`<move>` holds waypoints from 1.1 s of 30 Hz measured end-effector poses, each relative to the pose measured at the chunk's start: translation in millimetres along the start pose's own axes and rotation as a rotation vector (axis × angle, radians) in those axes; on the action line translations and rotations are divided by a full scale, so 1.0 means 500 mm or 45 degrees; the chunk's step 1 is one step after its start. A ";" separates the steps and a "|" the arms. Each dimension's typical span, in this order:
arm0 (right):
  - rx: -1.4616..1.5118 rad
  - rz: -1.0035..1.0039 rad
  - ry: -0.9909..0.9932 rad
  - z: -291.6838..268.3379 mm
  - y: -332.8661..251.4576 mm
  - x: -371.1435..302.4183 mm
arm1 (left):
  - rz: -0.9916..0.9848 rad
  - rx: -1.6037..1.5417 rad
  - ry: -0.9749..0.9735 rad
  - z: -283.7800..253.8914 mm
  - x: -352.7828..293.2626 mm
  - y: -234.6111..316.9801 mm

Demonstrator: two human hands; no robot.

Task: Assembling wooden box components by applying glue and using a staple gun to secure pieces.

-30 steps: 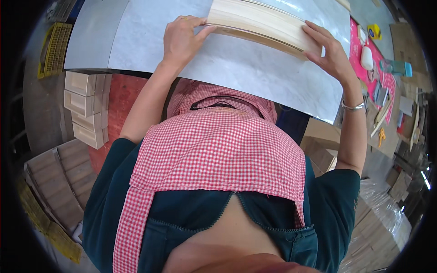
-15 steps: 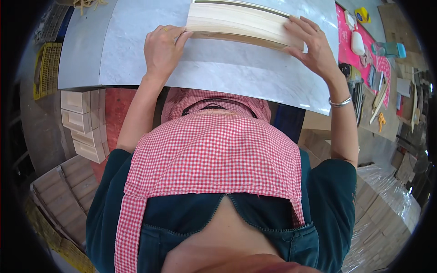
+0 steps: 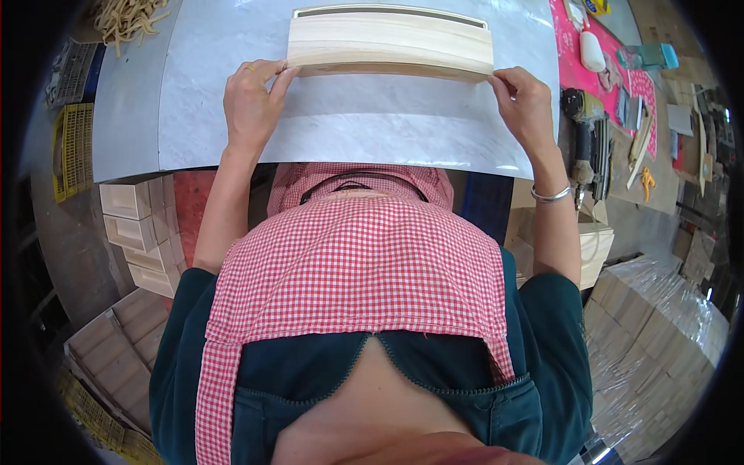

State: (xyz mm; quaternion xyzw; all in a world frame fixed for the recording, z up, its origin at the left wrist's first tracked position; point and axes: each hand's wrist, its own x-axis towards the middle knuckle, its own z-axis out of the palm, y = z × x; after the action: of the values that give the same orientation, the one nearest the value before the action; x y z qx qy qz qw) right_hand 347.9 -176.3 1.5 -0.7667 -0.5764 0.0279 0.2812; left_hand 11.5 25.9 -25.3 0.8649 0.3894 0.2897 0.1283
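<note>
A long, pale wooden box (image 3: 387, 43) lies across the pale marbled tabletop (image 3: 372, 124), with a narrow slot-like opening showing along its far side. My left hand (image 3: 254, 101) has its thumb and index finger pinched at the box's near left corner. At the near right corner, my right hand (image 3: 527, 105) is closed in a similar pinch, its other fingers curled in. The underside of the box and the very tips of my fingers are partly hidden.
Thin wooden strips (image 3: 128, 19) are heaped at the far left. On the right are a white bottle (image 3: 592, 52), a power tool (image 3: 583, 108) and orange scissors (image 3: 647, 183). Stacked wooden boxes (image 3: 128, 232) stand low at left; plastic-wrapped wooden pieces (image 3: 651, 349) fill the lower right.
My right hand has slid from the top and right end of the box to its near right corner, fingers now curled. The view has shifted, showing more of the box's far side.
</note>
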 end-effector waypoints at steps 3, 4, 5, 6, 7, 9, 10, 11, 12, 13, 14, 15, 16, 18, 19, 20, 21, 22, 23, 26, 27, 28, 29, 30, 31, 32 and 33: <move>0.054 -0.031 -0.009 0.001 0.008 0.002 | 0.009 -0.013 -0.003 0.001 -0.001 -0.007; 0.082 -0.047 -0.015 0.003 0.011 0.003 | 0.013 -0.019 -0.003 0.001 0.000 -0.009; 0.109 -0.063 -0.019 0.004 0.014 0.004 | 0.017 -0.025 -0.004 0.000 0.001 -0.010; 0.113 -0.072 -0.004 0.003 0.021 0.002 | 0.031 -0.045 0.005 0.000 0.008 -0.005; 0.110 -0.077 0.016 0.002 0.028 -0.002 | 0.049 -0.072 0.016 -0.002 0.014 0.002; 0.148 -0.105 0.080 0.026 0.050 -0.005 | 0.095 -0.104 -0.017 0.001 0.018 -0.006; 0.211 -0.177 0.112 0.036 0.058 -0.001 | 0.095 -0.103 -0.032 0.000 0.016 -0.015; 0.087 -0.192 0.103 0.040 0.052 0.005 | 0.100 -0.105 -0.046 -0.009 0.012 -0.023; 0.066 -0.230 0.132 0.043 0.044 0.005 | 0.059 -0.075 -0.076 -0.018 0.005 -0.032; 0.055 -0.217 0.118 0.045 0.040 0.000 | 0.026 -0.082 -0.095 -0.028 0.003 -0.018; 0.047 -0.204 0.102 0.041 0.039 -0.008 | -0.009 -0.086 -0.117 -0.033 0.005 -0.004; 0.057 -0.167 0.146 0.038 0.033 -0.017 | -0.058 -0.079 -0.134 -0.032 0.003 -0.002; 0.037 -0.129 0.117 0.025 0.029 -0.024 | -0.094 -0.117 -0.185 -0.029 0.006 -0.012; 0.022 -0.093 0.096 -0.004 0.055 -0.026 | -0.124 -0.147 -0.233 -0.033 0.006 -0.026; 0.078 -0.074 0.261 -0.030 0.088 -0.031 | -0.138 -0.140 -0.266 -0.038 0.008 -0.026; 0.140 -0.065 0.422 -0.058 0.128 -0.037 | -0.160 -0.127 -0.294 -0.043 0.007 -0.030; 0.002 0.162 0.436 -0.106 0.201 -0.052 | -0.155 -0.126 -0.296 -0.050 0.001 -0.045; -0.264 0.248 0.586 -0.157 0.266 -0.068 | -0.255 -0.182 -0.276 -0.054 -0.006 -0.069; -0.299 0.444 0.798 -0.214 0.345 -0.106 | -0.363 -0.238 -0.253 -0.063 -0.019 -0.096; -0.826 1.347 0.698 -0.333 0.620 -0.257 | -0.672 -0.266 -0.169 -0.085 -0.047 -0.138; -0.765 1.300 0.641 -0.284 0.614 -0.208 | -0.603 -0.236 -0.164 -0.093 -0.071 -0.220; -0.675 1.216 0.588 -0.286 0.608 -0.217 | -0.715 -0.133 -0.096 -0.104 -0.096 -0.222; -0.583 1.129 0.528 -0.298 0.594 -0.233 | -0.722 -0.232 -0.067 -0.094 -0.108 -0.227; -0.488 1.056 0.466 -0.302 0.566 -0.244 | -0.714 -0.324 -0.040 -0.081 -0.101 -0.218; -0.406 1.003 0.416 -0.312 0.539 -0.263 | -0.686 -0.313 -0.049 -0.074 -0.083 -0.173; -0.327 0.949 0.384 -0.320 0.526 -0.287 | -0.713 -0.303 0.000 -0.072 -0.077 -0.142; -0.267 0.917 0.370 -0.336 0.542 -0.299 | -0.724 -0.307 -0.007 -0.071 -0.068 -0.108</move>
State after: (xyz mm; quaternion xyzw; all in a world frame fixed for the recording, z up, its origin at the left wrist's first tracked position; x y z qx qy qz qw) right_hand 595.1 -425.9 -24.9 -0.9401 -0.2248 -0.0431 0.2525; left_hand -60.3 36.4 -34.6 0.7007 0.5781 0.2840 0.3069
